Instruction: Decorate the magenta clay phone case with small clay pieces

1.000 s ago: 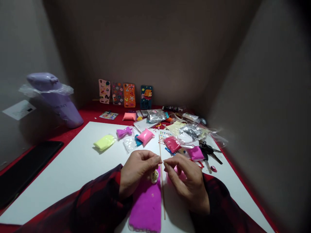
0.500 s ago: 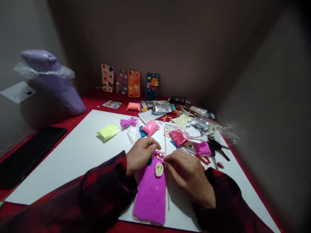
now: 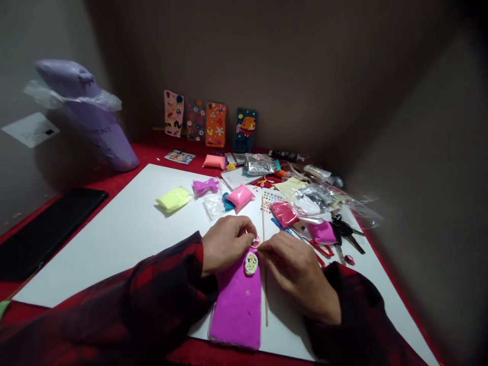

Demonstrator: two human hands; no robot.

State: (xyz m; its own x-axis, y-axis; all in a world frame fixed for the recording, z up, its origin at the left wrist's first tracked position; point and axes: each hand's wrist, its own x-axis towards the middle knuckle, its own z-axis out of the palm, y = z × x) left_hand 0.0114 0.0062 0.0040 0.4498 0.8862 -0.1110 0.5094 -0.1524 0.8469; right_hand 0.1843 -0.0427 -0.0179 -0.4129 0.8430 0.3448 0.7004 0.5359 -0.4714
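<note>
A phone case coated in magenta clay (image 3: 238, 310) lies lengthwise in front of me. Near its upper end sits an oval white clay ornament with yellow bits (image 3: 250, 264). Just above that is a small round pink, white and yellow clay ornament (image 3: 256, 242), partly covered by my fingers. My left hand (image 3: 229, 244) rests over the case's top left, thumb and fingertips closed at the round ornament. From the other side my right hand (image 3: 295, 272) pinches at the ornament's yellow edge. A thin wooden stick (image 3: 266, 300) lies along the case's right side.
Clay packets in yellow (image 3: 173, 199), purple (image 3: 206, 186) and pink (image 3: 241, 197) lie on the white board (image 3: 114, 229). Scissors (image 3: 322, 250), keys (image 3: 346, 231) and plastic bags crowd the right. Decorated cases (image 3: 215, 124) lean on the wall; a black phone (image 3: 49, 229) lies left.
My left hand has moved slightly right and down, bringing its fingertips onto the round ornament and covering more of it. My right hand keeps its pinch there. The camera view has shifted a little.
</note>
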